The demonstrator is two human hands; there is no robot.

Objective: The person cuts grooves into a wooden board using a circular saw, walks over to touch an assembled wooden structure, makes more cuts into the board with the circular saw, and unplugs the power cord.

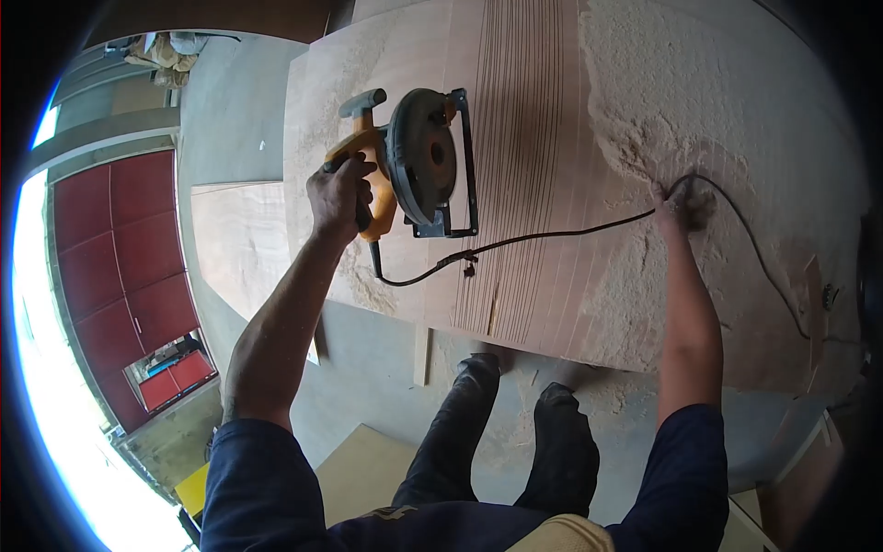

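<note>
My left hand (340, 195) is wrapped round the rear handle of a yellow and black circular saw (421, 156). The saw is turned on its side, so its round blade guard and black base plate show; it appears held over the plywood sheet (441, 294). From the handle's end a black power cord (543, 235) runs right to my right hand (676, 204). That hand is closed round the cord, low over the sawdust, its fingers partly hidden. Beyond it the cord curves away to the right. Many parallel cut lines (520, 101) cross the sheet between my hands.
Thick sawdust (671, 92) covers the right part of the sheet. Another board (239, 230) lies at the left, and a wooden strip (422, 357) is below the near edge. My legs stand close to that edge. Red panels (120, 239) are at the far left.
</note>
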